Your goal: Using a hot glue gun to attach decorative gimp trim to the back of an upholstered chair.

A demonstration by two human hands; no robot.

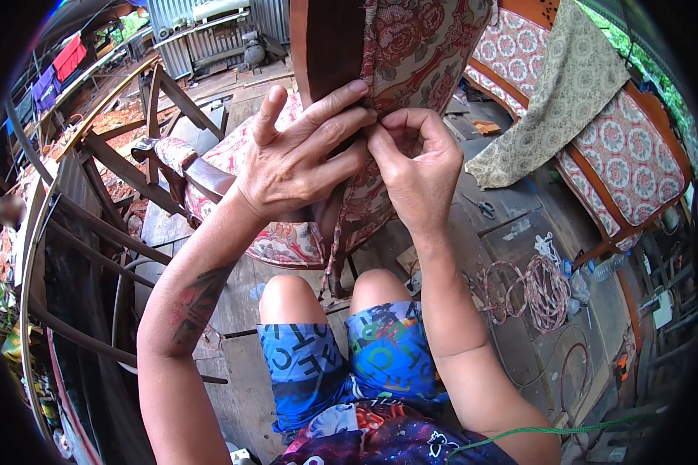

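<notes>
The upholstered chair [426, 50] is right in front of the person's knees, on the plank floor [236, 364], its dark reddish-brown wooden frame [329, 46] broad and smooth at the top. Its cloth is cream, printed with red roses, curling red bands and muted green-brown leaves; the same colours run over the padded seat [283, 242] lower down. A slim cord of patterned trim [368, 46] follows the line where wood meets cloth, and below the hands a loose length dangles past the seat's front edge. The join lies just at the fingertips of both hands, with the tall upholstered panel rising above and beyond them. The left grip [302, 155] comes across from the wooden side, back of the hand upward, little finger standing apart and the other fingers reaching to the join; its thumb is hidden, so I cannot tell whether it pinches anything. The right grip [417, 163] sits just beside it, before the flowered panel, thumb and forefinger pressed together at the join, the other fingers curled; what lies between those tips is too small to make out.
</notes>
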